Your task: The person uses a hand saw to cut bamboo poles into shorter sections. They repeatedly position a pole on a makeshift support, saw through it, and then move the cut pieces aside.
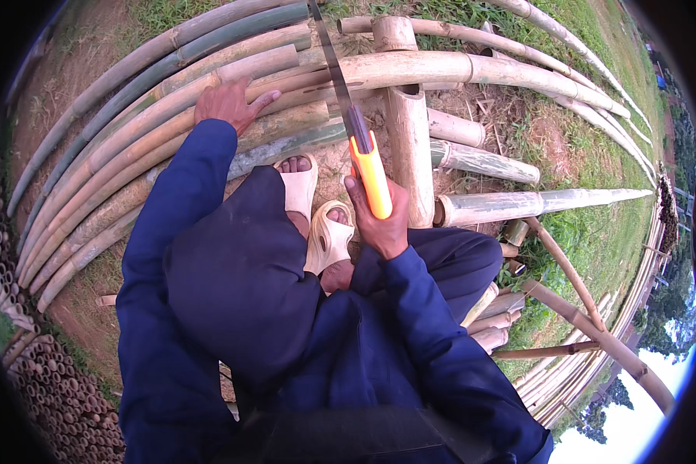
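My right hand [380,219] is wrapped round the yellow handle of a hand saw [373,174]. Its dark blade points away from me and crosses a long bamboo pole [410,68] beside a short upright-looking bamboo post [408,151]. Whether the teeth have entered the bamboo, I cannot tell. Over on the left, my left hand [228,104] rests on the bamboo poles, thumb stretched to the right and fingers laid over the pole. Several more poles [162,81] lie side by side beneath and around that hand.
My sandalled feet [331,238] are on the ground just short of the poles. Cut bamboo lengths [491,162] lie to the right, near a frame of slanted poles [568,309]. A large stack of bamboo ends [66,394] stands at lower left. Grass [580,240] spreads on the right.
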Demonstrator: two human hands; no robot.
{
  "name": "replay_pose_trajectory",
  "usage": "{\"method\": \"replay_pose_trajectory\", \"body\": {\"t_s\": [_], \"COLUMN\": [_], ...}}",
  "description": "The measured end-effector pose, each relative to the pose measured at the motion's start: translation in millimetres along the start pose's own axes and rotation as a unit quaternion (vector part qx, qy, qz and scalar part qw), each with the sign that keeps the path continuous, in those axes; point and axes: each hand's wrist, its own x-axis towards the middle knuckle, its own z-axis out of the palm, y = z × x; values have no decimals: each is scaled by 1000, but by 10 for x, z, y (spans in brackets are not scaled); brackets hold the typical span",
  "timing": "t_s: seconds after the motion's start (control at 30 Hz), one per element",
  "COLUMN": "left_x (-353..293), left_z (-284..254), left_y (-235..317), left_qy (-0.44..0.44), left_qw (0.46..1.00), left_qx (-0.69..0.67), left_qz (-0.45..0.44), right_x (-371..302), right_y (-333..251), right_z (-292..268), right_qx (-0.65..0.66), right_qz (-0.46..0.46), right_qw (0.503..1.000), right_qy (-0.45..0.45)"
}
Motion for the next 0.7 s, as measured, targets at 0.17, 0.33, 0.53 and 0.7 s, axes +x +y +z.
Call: {"method": "replay_pose_trajectory", "body": {"t_s": [0.17,0.33,0.53,0.7], "left_x": [-11,-14,9,15], "left_z": [113,7,-10,-44], "left_y": [-128,-22,10,-43], "left_qy": [33,5,10,-25], "left_qw": [999,1000,1000,999], "left_qx": [-8,13,4,-14], "left_qz": [14,-11,-6,-20], "right_x": [-79,-1016,309,-586], "right_y": [-44,148,67,26], "right_z": [89,-317,208,-97], "right_qx": [30,17,63,129], "right_qz": [-35,-22,-71,6], "right_qw": [999,999,995,992], "right_qy": [0,-21,30,18]}}
